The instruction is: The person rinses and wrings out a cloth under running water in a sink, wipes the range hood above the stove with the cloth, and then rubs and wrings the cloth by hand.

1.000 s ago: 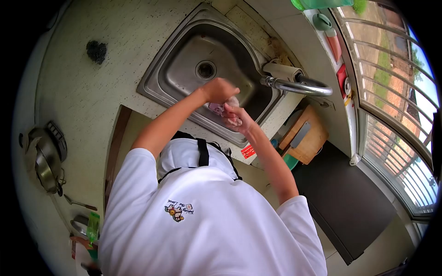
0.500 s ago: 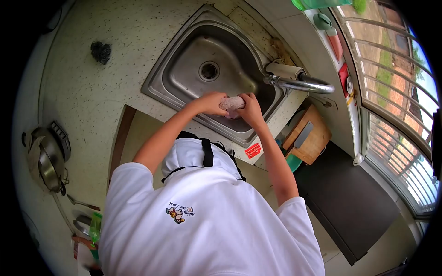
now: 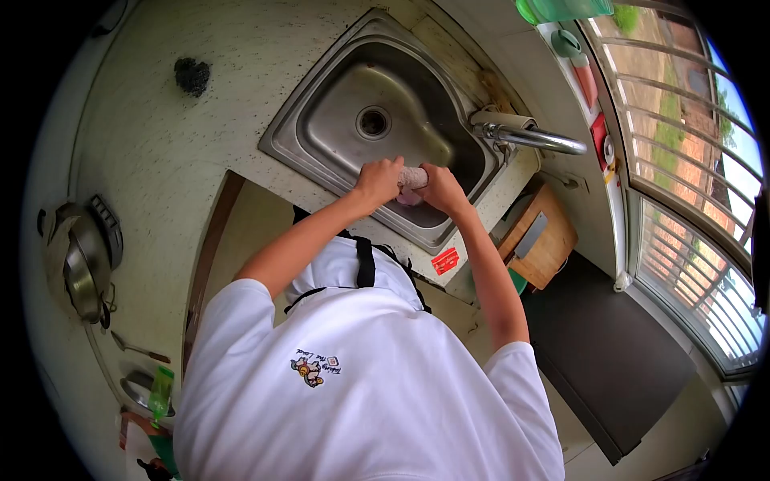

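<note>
Over the near side of the steel sink (image 3: 321, 128), both my hands grip a bunched, pinkish-grey cloth (image 3: 413, 178). My left hand (image 3: 379, 181) is closed around its left end, and my right hand (image 3: 441, 191) is wrapped round the right end. Between them the cloth looks rolled or twisted, with a pinker part hanging below. The fingertips are partly hidden. The chrome faucet (image 3: 537, 139) is to the right of my hands.
A dark scouring pad (image 3: 192, 76) lies on the speckled counter (image 3: 152, 152). Metal pans (image 3: 83, 268) are at the far left. A cutting board (image 3: 549, 240) and a knife (image 3: 530, 235) stand right of the sink, beside a dark flat surface (image 3: 618, 361). A red sticker (image 3: 444, 260) marks the counter edge.
Both hands have turned on the cloth, knuckles now higher, and the cloth looks more tightly twisted between them. The whole view has shifted slightly.
</note>
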